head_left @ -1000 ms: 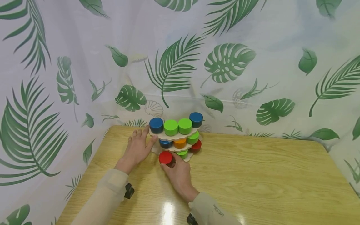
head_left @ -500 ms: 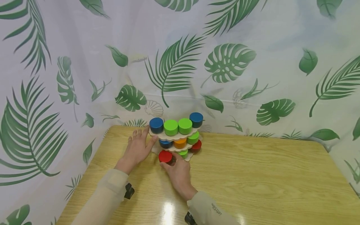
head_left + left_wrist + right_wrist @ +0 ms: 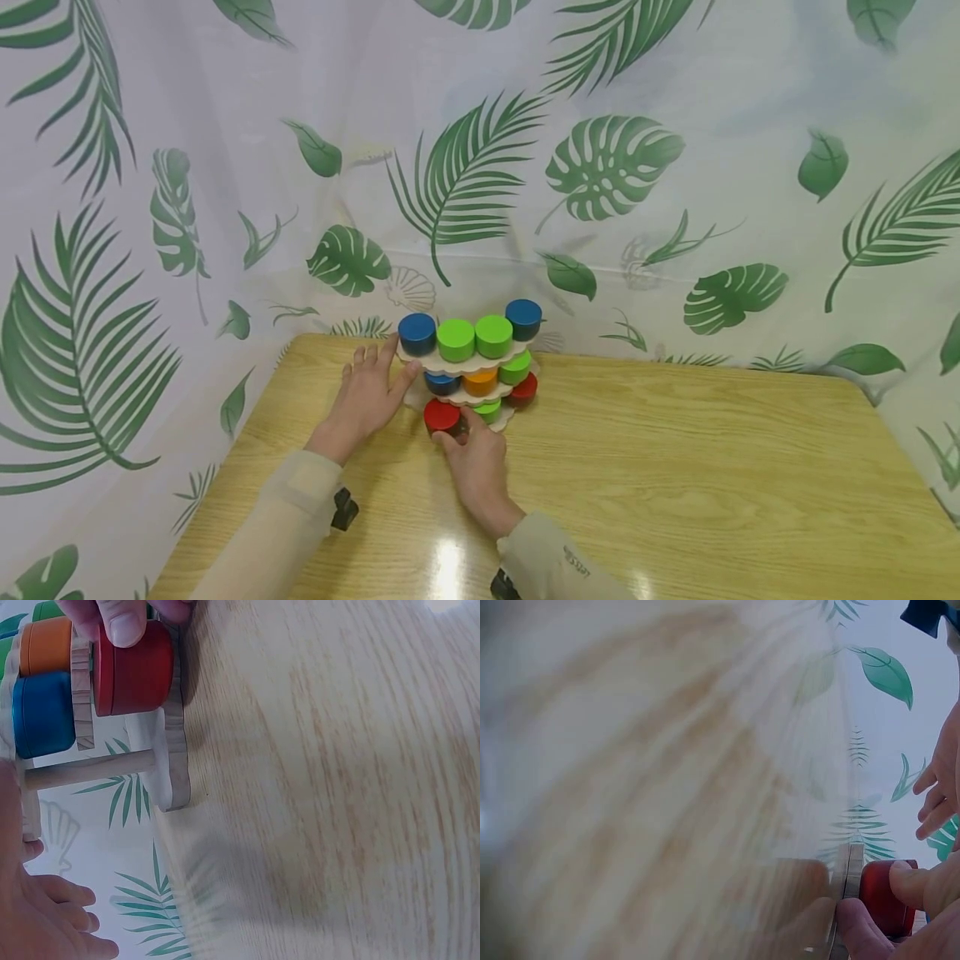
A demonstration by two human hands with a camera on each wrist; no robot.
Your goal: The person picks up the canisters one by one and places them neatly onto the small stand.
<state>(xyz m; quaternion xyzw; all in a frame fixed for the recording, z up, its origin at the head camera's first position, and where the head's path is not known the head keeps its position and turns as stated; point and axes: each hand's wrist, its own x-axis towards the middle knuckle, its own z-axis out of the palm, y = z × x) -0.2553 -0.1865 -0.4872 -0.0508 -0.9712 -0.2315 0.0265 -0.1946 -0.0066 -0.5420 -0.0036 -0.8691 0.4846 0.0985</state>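
Observation:
A tiered wooden stand [image 3: 450, 364] with wavy-edged boards carries coloured round blocks. My right hand [image 3: 480, 467] pinches a red round block [image 3: 442, 414] between thumb and fingers at the front left of the bottom tier. In the left wrist view, this red block [image 3: 139, 675] lies close over the lowest board [image 3: 174, 761]. At the stand's left end, my left hand [image 3: 367, 406] holds the top board's edge between thumb and index finger, other fingers spread. Blue [image 3: 417, 334] and green blocks [image 3: 456, 340] fill the top tier; an orange block [image 3: 480, 382] shows in the middle one.
Beside the bottom tier's green block [image 3: 487, 410], another red block [image 3: 522, 389] sits at the right. The wood-grain table [image 3: 675, 467] extends to the right and front. A leaf-patterned cloth [image 3: 480, 167] hangs close behind the stand.
The red block in my right hand has shifted slightly back toward the bottom tier, and its top has darkened under the stand. My left hand stays where it was.

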